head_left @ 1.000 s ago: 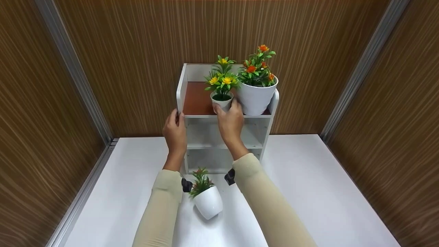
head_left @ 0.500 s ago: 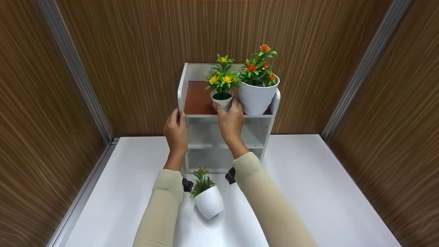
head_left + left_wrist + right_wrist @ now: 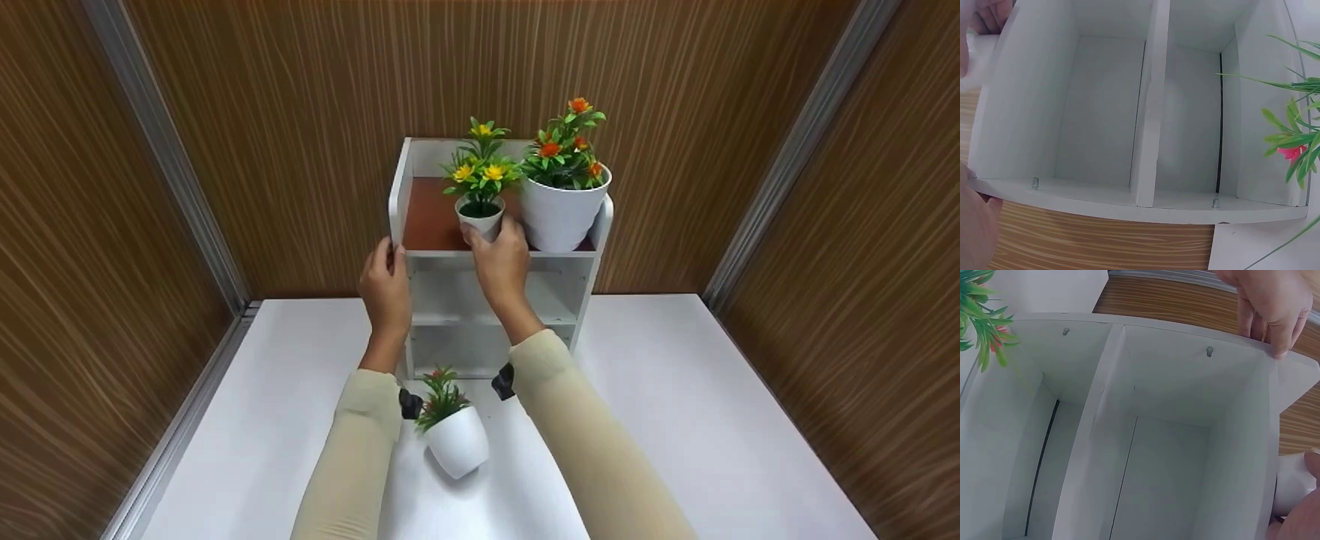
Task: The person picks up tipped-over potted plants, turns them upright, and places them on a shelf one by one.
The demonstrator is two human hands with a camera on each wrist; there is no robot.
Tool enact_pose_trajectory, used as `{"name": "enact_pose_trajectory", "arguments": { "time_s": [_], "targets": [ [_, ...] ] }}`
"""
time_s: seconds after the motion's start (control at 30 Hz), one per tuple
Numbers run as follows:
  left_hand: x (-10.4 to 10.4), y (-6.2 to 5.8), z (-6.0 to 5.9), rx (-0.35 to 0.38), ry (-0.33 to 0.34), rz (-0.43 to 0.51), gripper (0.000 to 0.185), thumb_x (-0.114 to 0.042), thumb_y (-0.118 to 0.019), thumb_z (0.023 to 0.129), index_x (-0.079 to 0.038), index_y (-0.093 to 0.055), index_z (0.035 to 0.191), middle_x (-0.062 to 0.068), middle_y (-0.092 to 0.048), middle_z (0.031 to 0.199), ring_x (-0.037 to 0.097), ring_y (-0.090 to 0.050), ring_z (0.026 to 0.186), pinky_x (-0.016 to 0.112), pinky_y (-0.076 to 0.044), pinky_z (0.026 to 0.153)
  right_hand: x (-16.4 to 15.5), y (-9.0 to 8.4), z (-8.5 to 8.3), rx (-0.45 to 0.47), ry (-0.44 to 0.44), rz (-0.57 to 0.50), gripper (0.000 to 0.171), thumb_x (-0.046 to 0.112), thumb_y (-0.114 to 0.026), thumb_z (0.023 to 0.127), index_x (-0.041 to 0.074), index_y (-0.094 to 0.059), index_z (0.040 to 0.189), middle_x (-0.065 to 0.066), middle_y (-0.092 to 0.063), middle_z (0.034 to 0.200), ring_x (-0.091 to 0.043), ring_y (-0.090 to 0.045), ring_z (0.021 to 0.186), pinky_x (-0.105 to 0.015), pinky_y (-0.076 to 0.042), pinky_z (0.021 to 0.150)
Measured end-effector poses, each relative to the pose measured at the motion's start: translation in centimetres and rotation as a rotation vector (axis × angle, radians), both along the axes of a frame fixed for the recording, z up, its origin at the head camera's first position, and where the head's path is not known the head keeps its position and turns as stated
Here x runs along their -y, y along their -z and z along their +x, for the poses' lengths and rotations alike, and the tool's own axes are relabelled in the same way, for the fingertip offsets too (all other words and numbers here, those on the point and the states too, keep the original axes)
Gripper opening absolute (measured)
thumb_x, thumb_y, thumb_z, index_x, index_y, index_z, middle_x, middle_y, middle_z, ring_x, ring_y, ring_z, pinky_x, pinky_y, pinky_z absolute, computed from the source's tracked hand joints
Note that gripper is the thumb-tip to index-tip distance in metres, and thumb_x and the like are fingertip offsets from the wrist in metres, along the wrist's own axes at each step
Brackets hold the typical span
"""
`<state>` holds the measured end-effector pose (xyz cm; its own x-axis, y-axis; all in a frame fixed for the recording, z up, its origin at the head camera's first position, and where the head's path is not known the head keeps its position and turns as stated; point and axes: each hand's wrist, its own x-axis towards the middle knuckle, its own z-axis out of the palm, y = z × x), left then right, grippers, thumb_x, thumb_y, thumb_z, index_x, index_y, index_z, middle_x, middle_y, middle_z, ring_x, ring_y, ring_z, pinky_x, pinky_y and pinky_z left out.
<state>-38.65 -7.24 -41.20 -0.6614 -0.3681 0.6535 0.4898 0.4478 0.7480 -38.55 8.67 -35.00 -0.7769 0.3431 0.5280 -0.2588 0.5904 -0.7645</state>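
A small white pot of yellow flowers (image 3: 479,217) stands on the brown top shelf of a white shelf unit (image 3: 427,319). My right hand (image 3: 491,231) grips this pot from the front. Right beside it is a larger white pot with orange flowers (image 3: 561,206). My left hand (image 3: 384,262) holds the unit's left side panel near the top, thumb on the front edge; its fingers (image 3: 1266,309) curl over the panel edge in the right wrist view. A third white pot with a green plant (image 3: 455,444) lies tilted on the table between my forearms.
The unit stands at the back of a white table (image 3: 675,420), against wood-grain walls (image 3: 300,112) on three sides. Its two lower compartments (image 3: 1100,112) hold nothing. The tilted plant's leaves (image 3: 1297,146) reach into the left wrist view.
The small yellow-flower pot has shifted slightly left on the top shelf with my right hand. The left hand has stayed on the side panel.
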Motion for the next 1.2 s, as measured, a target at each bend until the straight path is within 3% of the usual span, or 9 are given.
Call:
{"name": "enact_pose_trajectory", "arguments": {
  "time_s": [0.4, 0.83, 1.2],
  "targets": [
    [0.1, -0.1, 0.1, 0.014, 0.018, 0.023, 0.036, -0.022, -0.055, 0.105, -0.003, -0.061, 0.135, 0.014, -0.067, 0.123, 0.022, -0.065, 0.114, 0.034, -0.057, 0.094, -0.1, -0.6, -0.1, 0.043, -0.045, 0.002, 0.061, 0.035, -0.078, 0.089, 0.002, -0.058, 0.135, -0.017, -0.065, 0.126, -0.03, -0.063, 0.116, -0.044, -0.05, 0.104],
    [0.2, 0.0, 0.2, 0.029, 0.038, 0.026, 0.038, -0.025, -0.055, 0.106, -0.003, -0.059, 0.137, 0.015, -0.066, 0.127, 0.023, -0.064, 0.118, 0.034, -0.056, 0.097, -0.3, 0.0, 0.1, 0.025, -0.075, 0.006, 0.068, 0.038, -0.078, 0.089, -0.001, -0.053, 0.139, -0.019, -0.061, 0.13, -0.03, -0.059, 0.121, -0.044, -0.047, 0.108],
    [0.3, 0.2, 0.0, 0.02, 0.041, 0.028, 0.038, -0.024, -0.054, 0.106, -0.002, -0.06, 0.136, 0.014, -0.066, 0.127, 0.023, -0.064, 0.118, 0.033, -0.056, 0.097, -0.5, 0.1, 1.9, 0.01, -0.073, 0.013, 0.079, 0.04, -0.077, 0.09, -0.003, -0.045, 0.148, -0.02, -0.055, 0.142, -0.031, -0.054, 0.132, -0.043, -0.041, 0.115]
  ]
}}
